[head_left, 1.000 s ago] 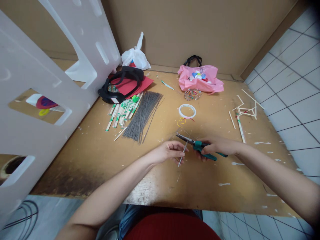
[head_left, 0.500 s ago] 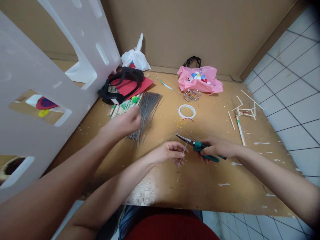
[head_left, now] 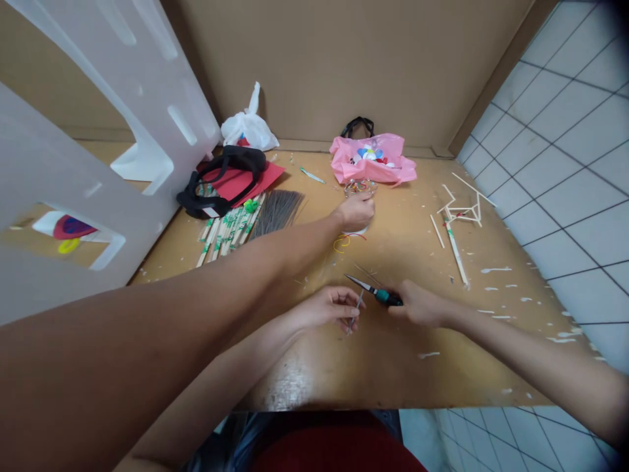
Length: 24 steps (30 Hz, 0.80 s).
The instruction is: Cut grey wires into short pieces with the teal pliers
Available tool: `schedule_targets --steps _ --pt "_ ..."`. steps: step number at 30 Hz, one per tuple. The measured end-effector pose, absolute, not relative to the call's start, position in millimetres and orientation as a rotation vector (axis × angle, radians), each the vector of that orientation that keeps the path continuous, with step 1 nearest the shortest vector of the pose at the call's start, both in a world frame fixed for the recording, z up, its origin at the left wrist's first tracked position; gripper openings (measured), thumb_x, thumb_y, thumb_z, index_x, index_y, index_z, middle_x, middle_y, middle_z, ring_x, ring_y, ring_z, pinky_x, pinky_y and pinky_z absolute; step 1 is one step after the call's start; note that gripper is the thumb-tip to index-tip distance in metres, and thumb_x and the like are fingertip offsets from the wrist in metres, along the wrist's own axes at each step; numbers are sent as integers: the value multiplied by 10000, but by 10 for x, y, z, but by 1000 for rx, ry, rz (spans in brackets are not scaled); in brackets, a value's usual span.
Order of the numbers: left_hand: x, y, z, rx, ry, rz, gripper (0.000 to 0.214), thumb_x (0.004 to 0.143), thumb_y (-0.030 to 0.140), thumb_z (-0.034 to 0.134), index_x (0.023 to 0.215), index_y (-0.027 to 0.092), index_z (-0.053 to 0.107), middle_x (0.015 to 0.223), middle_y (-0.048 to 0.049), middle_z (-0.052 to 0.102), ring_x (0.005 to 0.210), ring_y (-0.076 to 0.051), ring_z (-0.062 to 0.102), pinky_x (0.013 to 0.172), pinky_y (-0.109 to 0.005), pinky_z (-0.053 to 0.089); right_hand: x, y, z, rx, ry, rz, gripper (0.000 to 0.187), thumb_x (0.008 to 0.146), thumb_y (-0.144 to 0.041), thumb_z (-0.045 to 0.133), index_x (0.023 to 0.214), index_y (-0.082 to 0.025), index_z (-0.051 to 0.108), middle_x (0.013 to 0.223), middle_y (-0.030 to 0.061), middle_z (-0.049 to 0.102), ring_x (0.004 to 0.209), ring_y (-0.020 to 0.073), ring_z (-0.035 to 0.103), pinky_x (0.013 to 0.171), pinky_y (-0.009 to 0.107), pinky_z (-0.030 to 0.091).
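My left hand is closed in a pinch on a short thin grey wire just above the wooden table. My right hand is wrapped round the green handles of pliers, whose jaws point left at the wire's upper end. Another person's long arm crosses in from the lower left. That person's hand rests closed over a white tape ring, which is mostly hidden, beside yellow and red wire loops.
A bundle of grey wires lies next to wrapped chopsticks, a black bag and red paper. At the back are a pink bag and a white plastic bag. A stick frame sits right, a white foam panel left.
Another person's arm came in from the left, touched the grey wire bundle, then reached on to the tape ring. My two hands stayed on the wire and pliers.
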State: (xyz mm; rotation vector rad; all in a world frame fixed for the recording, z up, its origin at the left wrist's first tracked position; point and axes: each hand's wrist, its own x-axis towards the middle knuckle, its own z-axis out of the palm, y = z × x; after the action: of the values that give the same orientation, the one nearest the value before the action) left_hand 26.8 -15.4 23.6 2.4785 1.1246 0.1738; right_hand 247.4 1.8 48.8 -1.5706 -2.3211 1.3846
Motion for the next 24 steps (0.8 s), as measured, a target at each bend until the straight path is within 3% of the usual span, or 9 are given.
schedule_targets --steps 4,7,8,10,13,19,24 --pt "439 -435 249 2093 849 289 317 862 300 524 1137 143 521 1091 -96 575 925 -185 589 780 -385 504 2688 -240 435 -1649 -2166 1596 39 621 -187 492 655 -168 487 513 -62 397 478 78 347 442 208 261" --pt "612 -761 222 1760 619 213 237 875 298 477 1007 119 559 756 -39 613 634 -122 617 599 -281 519 2871 -486 401 -1621 -1758 2139 80 642 -196 461 686 -162 518 517 -40 492 403 80 401 378 198 296" --pt "680 -885 185 1338 516 148 235 859 311 487 969 118 563 698 -25 593 582 -122 608 550 -273 509 2919 -544 374 -1548 -1603 2294 117 649 -199 456 717 -154 539 537 -28 522 388 80 414 360 194 301" --pt "832 -1136 37 676 349 19 299 723 352 640 922 138 575 689 -11 588 559 -123 597 543 -279 505 2982 -594 285 -1342 -1356 2531 188 653 -201 459 788 -134 572 576 -8 558 379 82 442 344 190 323" --pt "1093 -1471 -392 412 196 -131 304 599 270 739 832 122 611 683 -19 612 550 -103 591 520 -213 462 3018 -532 87 -972 -1022 2788 239 642 -222 473 827 -111 576 585 8 564 411 104 499 360 207 391" --pt "1450 -1640 -1478 457 308 -271 133 648 224 681 732 152 606 633 2 570 559 -108 542 554 -249 432 3071 -448 -122 -604 -686 2779 310 724 -281 428 955 -103 533 704 49 588 536 131 568 463 266 485" --pt "1429 -1566 -1773 548 376 -308 196 573 225 715 716 140 613 619 -9 576 526 -136 539 537 -287 436 3042 -527 -77 -645 -862 2732 277 724 -232 417 943 -102 526 721 61 596 542 150 581 479 307 497"
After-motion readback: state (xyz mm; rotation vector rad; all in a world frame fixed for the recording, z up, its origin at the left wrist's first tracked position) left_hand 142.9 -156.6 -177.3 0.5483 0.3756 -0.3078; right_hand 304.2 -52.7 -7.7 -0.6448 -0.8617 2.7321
